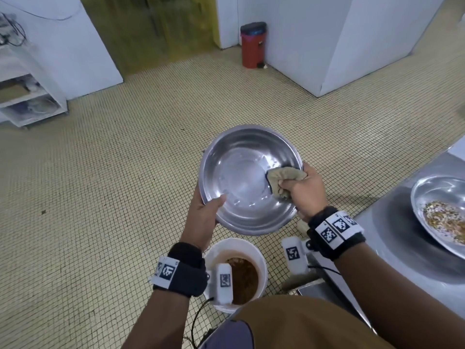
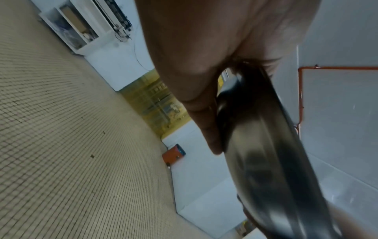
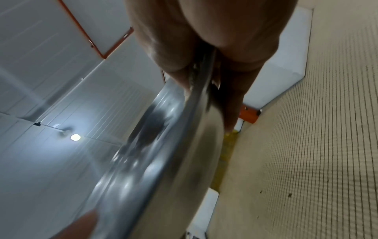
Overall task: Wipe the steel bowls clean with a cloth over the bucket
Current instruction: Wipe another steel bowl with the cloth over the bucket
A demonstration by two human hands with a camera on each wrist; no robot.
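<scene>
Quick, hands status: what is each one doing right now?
Left hand: grips the rim of the steel bowl, thumb inside.
Right hand: holds the cloth against the bowl's inner wall, fingers behind the rim.

No words, numbers or brands can be read; the wrist bands [image 1: 337, 230] carry only black-and-white square code markers

Head view looks down from above; wrist views sit close, facing along each hand; all share the steel bowl [image 1: 249, 180]
</scene>
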